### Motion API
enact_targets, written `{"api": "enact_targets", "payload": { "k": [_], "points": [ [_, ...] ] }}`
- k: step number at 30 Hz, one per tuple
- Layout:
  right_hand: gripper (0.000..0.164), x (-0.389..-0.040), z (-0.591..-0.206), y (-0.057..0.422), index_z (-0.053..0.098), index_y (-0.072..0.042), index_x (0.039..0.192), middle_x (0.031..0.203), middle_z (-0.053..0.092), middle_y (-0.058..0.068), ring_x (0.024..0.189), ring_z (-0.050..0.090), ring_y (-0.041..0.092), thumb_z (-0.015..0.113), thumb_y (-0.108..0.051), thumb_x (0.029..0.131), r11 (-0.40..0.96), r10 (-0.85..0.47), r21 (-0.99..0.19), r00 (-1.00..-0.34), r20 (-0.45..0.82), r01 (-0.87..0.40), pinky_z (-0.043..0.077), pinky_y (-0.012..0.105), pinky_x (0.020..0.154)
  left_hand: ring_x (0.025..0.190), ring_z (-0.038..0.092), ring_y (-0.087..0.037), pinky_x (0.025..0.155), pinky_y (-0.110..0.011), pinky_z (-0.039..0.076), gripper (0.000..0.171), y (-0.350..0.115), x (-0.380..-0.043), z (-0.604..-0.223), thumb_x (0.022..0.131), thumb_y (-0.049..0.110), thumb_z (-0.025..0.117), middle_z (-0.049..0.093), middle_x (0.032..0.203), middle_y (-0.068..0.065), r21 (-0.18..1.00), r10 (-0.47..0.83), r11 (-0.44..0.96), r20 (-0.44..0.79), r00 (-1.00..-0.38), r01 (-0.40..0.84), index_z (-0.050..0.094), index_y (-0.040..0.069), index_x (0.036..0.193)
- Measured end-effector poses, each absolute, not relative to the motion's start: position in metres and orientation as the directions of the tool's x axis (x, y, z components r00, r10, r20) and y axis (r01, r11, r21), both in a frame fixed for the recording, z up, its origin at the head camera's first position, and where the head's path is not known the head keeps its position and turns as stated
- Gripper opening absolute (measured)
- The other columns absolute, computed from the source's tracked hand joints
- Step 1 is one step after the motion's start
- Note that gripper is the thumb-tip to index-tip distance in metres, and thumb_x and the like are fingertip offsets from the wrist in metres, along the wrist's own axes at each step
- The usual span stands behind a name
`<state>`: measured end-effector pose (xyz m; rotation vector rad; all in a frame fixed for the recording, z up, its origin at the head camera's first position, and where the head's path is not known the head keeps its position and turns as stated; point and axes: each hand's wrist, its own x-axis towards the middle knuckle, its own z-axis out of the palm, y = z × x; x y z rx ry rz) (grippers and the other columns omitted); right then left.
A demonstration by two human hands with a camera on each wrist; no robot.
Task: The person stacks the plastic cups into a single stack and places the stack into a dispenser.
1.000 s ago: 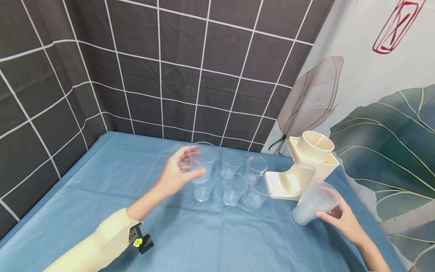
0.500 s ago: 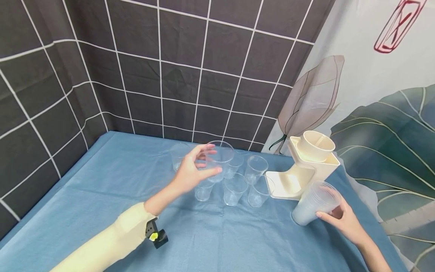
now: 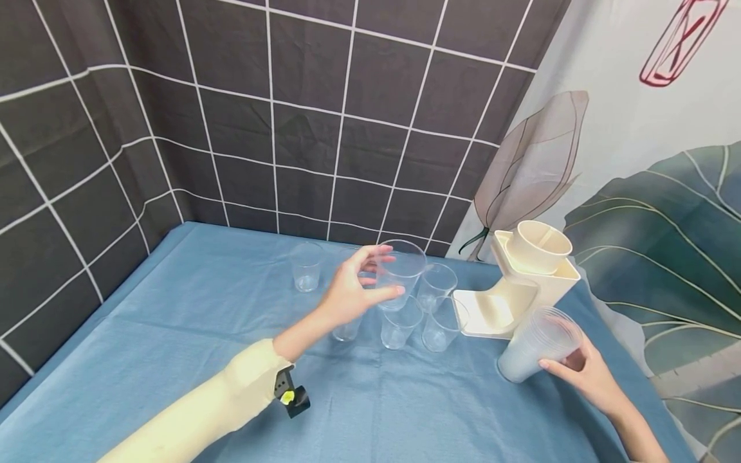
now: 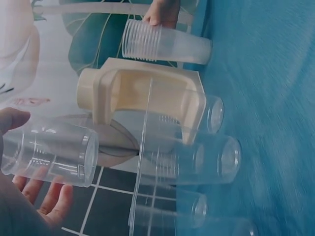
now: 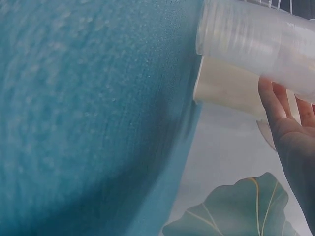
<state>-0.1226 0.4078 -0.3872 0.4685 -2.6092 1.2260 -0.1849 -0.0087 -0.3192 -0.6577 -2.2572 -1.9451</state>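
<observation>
My left hand (image 3: pixel 357 289) grips a clear plastic cup (image 3: pixel 403 273) by its side, holding it upright above the cups on the table. In the left wrist view this held cup (image 4: pixel 54 152) lies between thumb and fingers, well apart from the table. My right hand (image 3: pixel 587 376) holds a tilted stack of nested clear cups (image 3: pixel 535 350) whose base rests on the cloth. The right wrist view shows my fingers curled against the side of the stack (image 5: pixel 246 39). Several single clear cups stand below and beside my left hand, including a front one (image 3: pixel 396 334).
A cream holder (image 3: pixel 535 257) with a round top opening stands at the right, just behind the stack. One cup (image 3: pixel 307 273) stands apart, left of my left hand. Blue cloth (image 3: pixel 173 321) covers the table. A dark gridded backdrop (image 3: pixel 301 128) rises behind.
My left hand has carried its cup to the right, from above the left front cup to above the middle ones. My right hand and the stack have stayed in place.
</observation>
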Motion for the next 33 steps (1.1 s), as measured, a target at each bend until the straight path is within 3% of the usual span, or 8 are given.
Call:
{"api": "enact_targets", "payload": {
  "k": [9,16,33],
  "points": [
    [0.080,-0.124,-0.387,0.409,0.030,-0.006,0.145,0.123,0.046,-0.025,0.103,0.052,-0.014,0.066,0.016,0.077,0.611,-0.185,-0.704,-0.929,0.319,-0.363,0.051,0.009,0.074,0.112,0.059,-0.031,0.095,-0.039,0.050,0.063,0.012,-0.184,-0.315,0.076,0.013,0.079,0.063,0.128,-0.006,0.934,0.285,0.063,0.320,-0.904,0.351,0.052,0.014,0.133],
    [0.081,-0.123,-0.387,0.410,0.031,-0.010,0.145,0.121,0.046,-0.027,0.101,0.052,-0.015,0.067,0.015,0.077,0.625,-0.175,-0.698,-0.934,0.312,-0.350,0.052,0.009,0.072,0.107,0.061,-0.022,0.093,-0.035,0.052,0.064,0.034,-0.184,-0.312,0.076,0.016,0.080,0.064,0.126,-0.005,0.928,0.319,0.073,0.327,-0.890,0.366,0.052,0.015,0.133],
    [0.080,-0.123,-0.387,0.411,0.033,-0.014,0.144,0.121,0.045,-0.027,0.099,0.052,-0.014,0.067,0.015,0.078,0.626,-0.168,-0.702,-0.937,0.305,-0.341,0.052,0.010,0.070,0.104,0.061,-0.012,0.087,-0.021,0.051,0.065,0.072,-0.182,-0.311,0.073,0.017,0.082,0.066,0.123,0.000,0.923,0.384,0.080,0.319,-0.866,0.376,0.054,0.016,0.131]
  ]
}}
